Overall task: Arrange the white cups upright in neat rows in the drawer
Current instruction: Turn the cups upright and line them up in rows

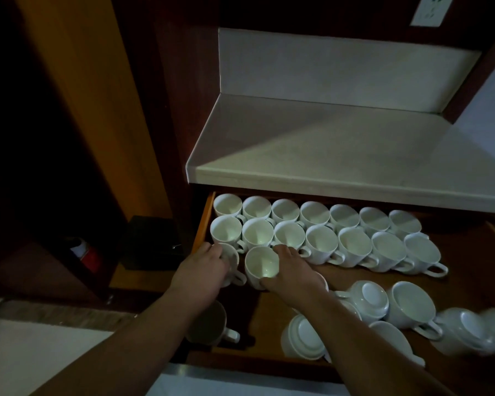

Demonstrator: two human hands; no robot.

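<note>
White porcelain under both hands: left hand point(203, 267) wrapped over an upright cup point(229, 260) at the drawer's left wall, fingers closed on its rim; right hand point(290, 268) spread across the neighbouring upright cup point(262, 267), thumb at the near wall, fingertips past the far rim. Both cups seated side by side, starting a third row.

Just beyond the hands, two finished rows point(315, 227) of seven upright cups each, rims close together, handles turned toward the right and front, filling the back of the wooden drawer point(340, 277).

Right of and nearer than the right hand, a loose cluster point(383, 307) not yet sorted: several cups upside down with bases showing, at least one on its side or tilted, exact count unclear in the dim light and blur at the far right. Below the left forearm, one more cup point(212, 324), partly hidden.

Roughly two thirds done by judgement; third row barely begun, remaining cups still to flip and line up. Pale counter point(340, 155) above, bare.
</note>
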